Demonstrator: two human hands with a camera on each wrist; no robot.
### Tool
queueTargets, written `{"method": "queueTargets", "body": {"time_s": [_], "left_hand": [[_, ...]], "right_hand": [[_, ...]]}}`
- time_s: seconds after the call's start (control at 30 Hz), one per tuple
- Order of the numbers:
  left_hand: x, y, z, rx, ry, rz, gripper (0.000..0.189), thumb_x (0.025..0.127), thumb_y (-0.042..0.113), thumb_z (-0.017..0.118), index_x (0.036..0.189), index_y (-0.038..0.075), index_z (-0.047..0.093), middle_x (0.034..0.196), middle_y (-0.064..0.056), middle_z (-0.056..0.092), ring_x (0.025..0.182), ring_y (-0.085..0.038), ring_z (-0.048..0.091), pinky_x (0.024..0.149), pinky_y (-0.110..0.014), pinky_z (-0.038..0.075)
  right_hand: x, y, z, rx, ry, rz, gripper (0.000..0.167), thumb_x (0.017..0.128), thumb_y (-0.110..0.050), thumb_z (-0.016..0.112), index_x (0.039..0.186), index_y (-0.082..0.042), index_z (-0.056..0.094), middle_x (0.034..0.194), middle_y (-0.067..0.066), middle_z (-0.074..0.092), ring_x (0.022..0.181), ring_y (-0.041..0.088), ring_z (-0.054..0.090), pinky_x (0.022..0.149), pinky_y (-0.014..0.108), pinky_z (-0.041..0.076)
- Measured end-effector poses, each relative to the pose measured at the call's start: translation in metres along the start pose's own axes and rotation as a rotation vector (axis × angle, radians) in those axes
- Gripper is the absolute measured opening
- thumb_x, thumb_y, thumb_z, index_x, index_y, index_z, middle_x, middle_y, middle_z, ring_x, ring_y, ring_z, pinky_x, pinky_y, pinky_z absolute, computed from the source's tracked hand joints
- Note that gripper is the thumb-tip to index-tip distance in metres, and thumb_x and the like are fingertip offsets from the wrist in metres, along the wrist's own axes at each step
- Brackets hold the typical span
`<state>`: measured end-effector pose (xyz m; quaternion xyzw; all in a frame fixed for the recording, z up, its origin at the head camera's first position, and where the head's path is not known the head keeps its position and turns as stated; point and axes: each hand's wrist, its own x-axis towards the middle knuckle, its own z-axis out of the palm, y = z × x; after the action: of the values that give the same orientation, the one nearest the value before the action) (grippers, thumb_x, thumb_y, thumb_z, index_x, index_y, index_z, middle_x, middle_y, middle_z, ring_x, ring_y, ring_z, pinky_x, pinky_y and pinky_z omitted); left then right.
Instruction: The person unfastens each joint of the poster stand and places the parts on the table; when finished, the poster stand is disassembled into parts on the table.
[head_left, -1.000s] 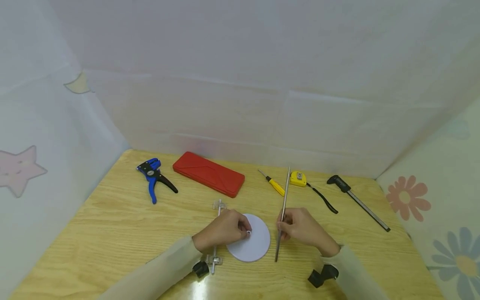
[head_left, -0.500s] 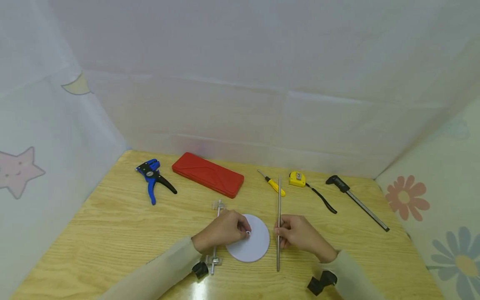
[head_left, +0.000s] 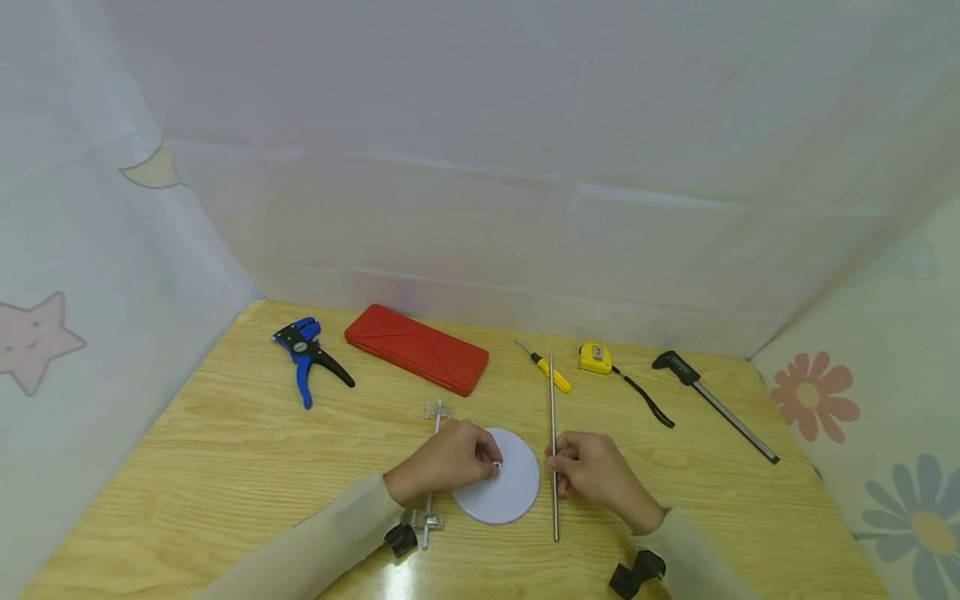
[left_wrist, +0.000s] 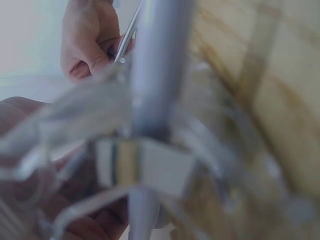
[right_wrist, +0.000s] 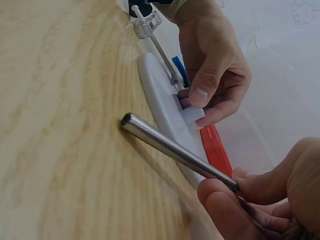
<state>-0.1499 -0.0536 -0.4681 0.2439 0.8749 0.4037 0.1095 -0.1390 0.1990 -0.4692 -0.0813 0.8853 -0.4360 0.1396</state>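
My left hand (head_left: pixel 450 457) pinches the small white collar (right_wrist: pixel 192 115) in the middle of a round white base (head_left: pixel 516 492), which lies flat on the table. Right of the base, my right hand (head_left: pixel 600 473) pinches a slim metal rod (head_left: pixel 552 408) between thumb and fingers. In the right wrist view the rod's hollow-looking near end hangs over the table, with a shadow beneath. Under my left forearm lies a thin white rod (head_left: pixel 438 423) with clear plastic clips; one clip (left_wrist: pixel 90 110) blurs across the left wrist view and hides much of the left hand.
Behind the hands lie blue-and-black wire strippers (head_left: pixel 303 350), a red case (head_left: pixel 416 348), a yellow-handled screwdriver (head_left: pixel 542 363), a yellow tape measure (head_left: pixel 596 357) with a black strap, and a caliper (head_left: pixel 720 406). Fabric walls (head_left: pixel 480 208) stand round the table's back and sides.
My right hand has brought the metal rod leftward, closer to the base and slightly nearer me, and straightened its slant. The left hand stays on the collar.
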Motion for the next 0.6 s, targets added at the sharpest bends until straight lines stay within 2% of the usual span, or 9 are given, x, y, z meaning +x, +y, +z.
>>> {"method": "queueTargets", "body": {"time_s": [0.1,0.33,0.6], "left_hand": [[0.0004,-0.0002,0.0002,0.000,-0.001,0.000,0.006,0.083,0.006,0.076,0.087,0.008,0.080,0.078,0.001,0.074,0.066,-0.001,0.059,0.059,-0.017,0.050],[0.0008,-0.0003,0.0002,-0.008,-0.008,-0.003,0.006,0.083,0.007,0.076,0.087,0.008,0.080,0.077,0.003,0.073,0.067,-0.001,0.059,0.059,-0.018,0.050],[0.0010,-0.0005,0.0010,-0.004,-0.004,-0.012,0.006,0.082,0.006,0.076,0.087,0.008,0.080,0.075,0.004,0.072,0.065,-0.002,0.058,0.058,-0.018,0.049]], "right_hand": [[0.0005,0.0027,0.0033,-0.017,0.020,0.001,0.006,0.093,-0.011,0.072,0.093,-0.005,0.072,0.063,0.000,0.069,0.051,0.012,0.064,0.047,0.024,0.052],[0.0008,0.0071,0.0084,-0.002,-0.018,0.015,0.011,0.089,-0.013,0.076,0.092,-0.004,0.070,0.064,0.000,0.068,0.050,0.011,0.063,0.047,0.025,0.052],[0.0010,0.0091,0.0100,0.027,-0.016,0.052,0.014,0.089,-0.013,0.077,0.094,-0.003,0.068,0.067,0.001,0.069,0.051,0.011,0.064,0.049,0.027,0.055]]}}
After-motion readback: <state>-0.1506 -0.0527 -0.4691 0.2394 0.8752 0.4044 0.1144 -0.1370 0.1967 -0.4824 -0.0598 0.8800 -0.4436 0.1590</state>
